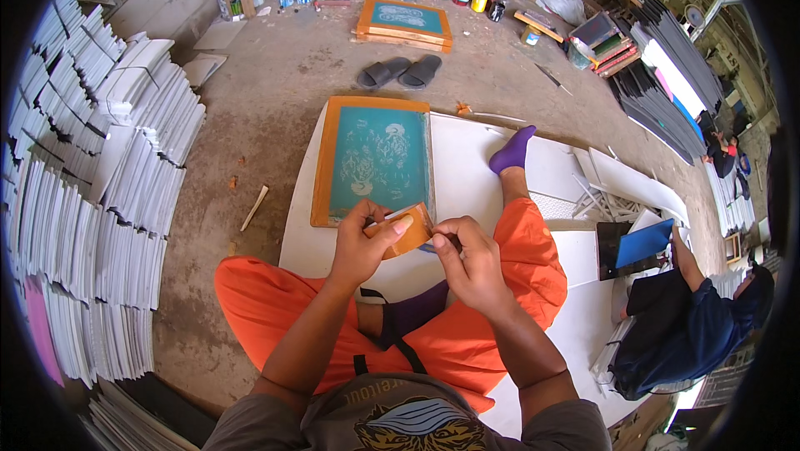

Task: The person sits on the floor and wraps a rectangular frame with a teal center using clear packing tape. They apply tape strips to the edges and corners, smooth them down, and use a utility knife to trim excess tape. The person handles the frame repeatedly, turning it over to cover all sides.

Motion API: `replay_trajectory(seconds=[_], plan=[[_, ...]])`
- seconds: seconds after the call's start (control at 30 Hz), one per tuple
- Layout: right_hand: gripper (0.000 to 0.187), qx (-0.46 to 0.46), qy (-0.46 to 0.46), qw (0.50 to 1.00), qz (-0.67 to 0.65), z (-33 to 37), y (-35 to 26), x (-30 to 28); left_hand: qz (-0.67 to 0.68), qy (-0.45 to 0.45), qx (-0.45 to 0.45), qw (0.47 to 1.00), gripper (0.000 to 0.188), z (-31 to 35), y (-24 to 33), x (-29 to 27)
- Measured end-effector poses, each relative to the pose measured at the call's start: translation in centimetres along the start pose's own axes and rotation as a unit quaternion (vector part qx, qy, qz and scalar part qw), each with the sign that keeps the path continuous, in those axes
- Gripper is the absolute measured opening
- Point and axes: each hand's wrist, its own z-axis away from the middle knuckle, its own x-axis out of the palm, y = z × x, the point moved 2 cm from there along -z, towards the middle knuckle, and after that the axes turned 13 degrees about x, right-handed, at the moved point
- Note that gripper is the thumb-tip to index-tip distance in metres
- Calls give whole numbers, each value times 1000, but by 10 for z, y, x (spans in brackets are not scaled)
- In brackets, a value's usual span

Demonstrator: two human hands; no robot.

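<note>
Both hands, left hand (364, 243) and right hand (467, 261), close their fingers on an orange squeegee (406, 230) at the screen frame's (372, 159) lower edge; stacked white sheets (100, 201) crowd the frame's left.

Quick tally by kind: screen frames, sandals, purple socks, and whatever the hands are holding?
Wooden screen frames: 2, one in front of the person, one farther off
Grey sandals: 2
Purple socks: 2, one on the outstretched foot, one on the tucked foot
Orange tape roll: 1, held by left hand and right hand
Total: 7
</note>
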Motion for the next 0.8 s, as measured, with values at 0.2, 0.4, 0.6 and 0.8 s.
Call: replay_trajectory(seconds=[0.2, 0.4, 0.6, 0.8], plan=[[13, -32, 45, 998, 12, 0, -7, 9, -13, -4, 11, 1000, 37, 0, 2, -1], [7, -103, 82, 985, 109, -2, -4, 12, -44, -9, 15, 999, 39, -1, 6, 1], [4, -41, 91, 992, 72, -3, -2, 13, -3, -13, 17, 1000, 41, 1, 2, 4], [8, 33, 85, 996, -2, 1, 5, 12, 48, 0, 7, 999, 41, 6, 0, 9]])
